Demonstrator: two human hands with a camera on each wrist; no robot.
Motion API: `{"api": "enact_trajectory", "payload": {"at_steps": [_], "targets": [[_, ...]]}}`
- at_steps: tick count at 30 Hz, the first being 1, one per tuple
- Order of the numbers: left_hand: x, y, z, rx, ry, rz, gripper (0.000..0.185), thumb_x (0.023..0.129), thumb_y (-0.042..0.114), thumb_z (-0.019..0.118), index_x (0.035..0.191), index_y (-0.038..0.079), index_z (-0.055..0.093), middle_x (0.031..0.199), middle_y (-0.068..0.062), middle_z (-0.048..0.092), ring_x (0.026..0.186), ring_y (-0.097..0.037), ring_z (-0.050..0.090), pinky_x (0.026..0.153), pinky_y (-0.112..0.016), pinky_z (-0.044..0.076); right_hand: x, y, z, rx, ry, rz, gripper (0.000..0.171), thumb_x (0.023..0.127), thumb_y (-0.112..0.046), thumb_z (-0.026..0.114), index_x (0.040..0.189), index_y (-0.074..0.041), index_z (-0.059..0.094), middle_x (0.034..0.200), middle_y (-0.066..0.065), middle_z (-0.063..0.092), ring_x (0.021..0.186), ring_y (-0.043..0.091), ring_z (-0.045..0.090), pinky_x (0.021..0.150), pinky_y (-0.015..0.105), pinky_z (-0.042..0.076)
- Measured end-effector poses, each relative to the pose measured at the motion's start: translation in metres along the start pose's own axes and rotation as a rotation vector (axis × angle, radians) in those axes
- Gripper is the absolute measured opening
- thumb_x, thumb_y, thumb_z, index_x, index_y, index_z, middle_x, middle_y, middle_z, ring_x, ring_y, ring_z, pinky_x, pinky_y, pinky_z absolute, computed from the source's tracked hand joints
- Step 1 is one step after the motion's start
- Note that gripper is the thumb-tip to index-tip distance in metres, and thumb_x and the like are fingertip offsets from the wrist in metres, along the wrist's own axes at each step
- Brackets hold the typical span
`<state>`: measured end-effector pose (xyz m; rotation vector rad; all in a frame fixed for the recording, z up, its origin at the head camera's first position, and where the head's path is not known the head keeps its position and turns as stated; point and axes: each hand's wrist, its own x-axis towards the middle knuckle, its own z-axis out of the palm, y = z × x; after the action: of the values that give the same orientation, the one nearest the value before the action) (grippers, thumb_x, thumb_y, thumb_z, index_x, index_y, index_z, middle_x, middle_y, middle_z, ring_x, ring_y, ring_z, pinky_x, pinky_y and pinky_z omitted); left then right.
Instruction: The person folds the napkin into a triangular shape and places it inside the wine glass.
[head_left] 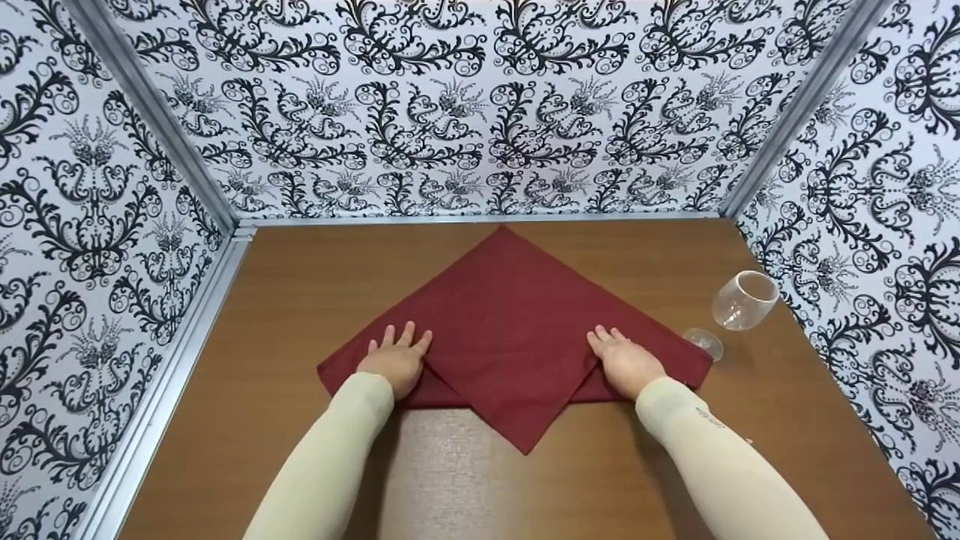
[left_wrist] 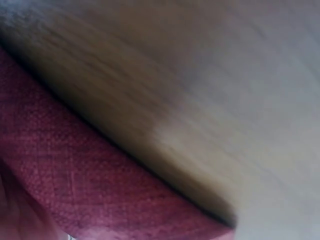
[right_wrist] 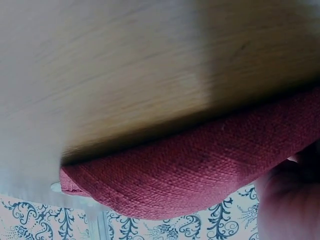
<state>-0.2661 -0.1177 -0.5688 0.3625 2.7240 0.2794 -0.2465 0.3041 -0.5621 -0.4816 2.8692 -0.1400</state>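
Observation:
A dark red cloth napkin [head_left: 510,307] lies folded on the table, one corner pointing to the back wall and a flap's tip pointing to the near side. On its left part rests my left hand [head_left: 396,364], fingers spread and straight. My right hand [head_left: 628,361] presses on the right part, its fingers extended beside the flap's edge. The left wrist view shows the napkin's edge [left_wrist: 105,170] over the wood, with a bit of the hand at the lower left corner. In the right wrist view the cloth [right_wrist: 175,175] bulges slightly beside the hand [right_wrist: 287,205].
A clear stemmed glass [head_left: 741,304] stands close to the napkin's right corner, its round foot [head_left: 705,343] almost at the cloth. The brown wooden table [head_left: 300,277] is enclosed by patterned walls [head_left: 465,127] at the back and both sides.

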Motion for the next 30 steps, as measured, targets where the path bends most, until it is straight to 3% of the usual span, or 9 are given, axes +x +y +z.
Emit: {"api": "enact_trajectory", "payload": {"at_steps": [7,19,25,30], "targets": [[-0.002,-0.001,0.002,0.01,-0.001,0.004,0.055,0.114,0.022,0.027,0.169,0.028,0.025,0.178,-0.012,0.013,0.163,-0.047,0.007,0.126,-0.07,0.018,-0.004,-0.002,-0.001,0.011,-0.004,0.003,0.051,0.107,0.008,0.034,0.156,0.005,0.044,0.164,0.028,0.041,0.153,0.049,0.036,0.12,0.059,0.039],[-0.032,0.012,-0.001,0.081,0.005,0.021,0.054,0.113,0.027,0.031,0.167,0.025,0.03,0.175,-0.015,0.021,0.16,-0.047,0.02,0.124,-0.066,0.03,-0.024,-0.008,-0.002,-0.075,0.024,-0.04,0.046,0.107,0.004,0.04,0.151,0.004,0.052,0.156,0.026,0.053,0.144,0.047,0.051,0.111,0.057,0.049],[-0.028,0.02,0.001,0.119,0.086,0.057,0.062,0.107,0.028,0.049,0.167,0.024,0.033,0.173,-0.015,0.03,0.157,-0.047,0.029,0.122,-0.065,0.035,-0.024,-0.014,-0.003,-0.079,0.02,-0.039,0.056,0.108,0.001,0.042,0.161,-0.014,0.044,0.161,0.024,0.047,0.143,0.05,0.051,0.113,0.06,0.047],[-0.02,0.027,-0.004,0.099,0.045,0.08,0.057,0.111,0.021,0.038,0.167,0.028,0.032,0.176,-0.01,0.023,0.16,-0.045,0.023,0.124,-0.065,0.031,-0.018,-0.013,-0.005,-0.08,0.034,-0.075,0.053,0.108,-0.001,0.042,0.158,-0.014,0.049,0.161,0.023,0.048,0.144,0.051,0.048,0.115,0.063,0.044]]}}
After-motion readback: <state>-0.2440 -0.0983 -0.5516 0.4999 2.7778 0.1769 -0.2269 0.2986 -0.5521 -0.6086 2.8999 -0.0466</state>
